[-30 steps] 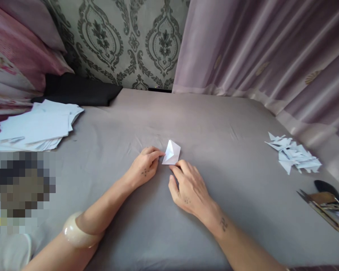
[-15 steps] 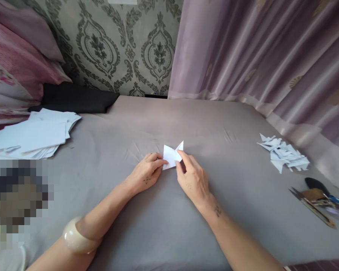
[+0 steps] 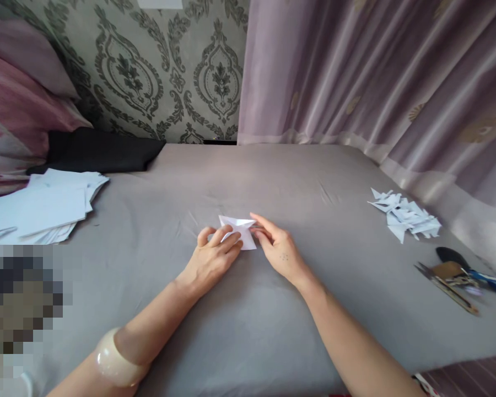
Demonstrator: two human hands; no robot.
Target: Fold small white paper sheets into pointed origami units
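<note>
A small white folded paper (image 3: 248, 241) lies on the grey cloth in front of me, a raised flap along its far edge. My left hand (image 3: 215, 253) rests over its left part, fingers bent and pressing on it; their tips hide some of the paper. At the right corner, my right hand (image 3: 283, 253) has the paper's edge between thumb and fingers. The exact contact of the right fingertips is hard to make out.
A stack of white paper sheets (image 3: 37, 204) lies at the left, before a black folded cloth (image 3: 103, 151). To the right are a pile of folded white paper pieces (image 3: 409, 215), scissors (image 3: 488, 281) and a pointed tool (image 3: 448, 291). A curtain (image 3: 314, 71) hangs behind.
The paper has been turned, and its raised flap now lies along the far edge. My left hand has moved over it, while my right hand has shifted to its right corner. The view has shifted slightly.
</note>
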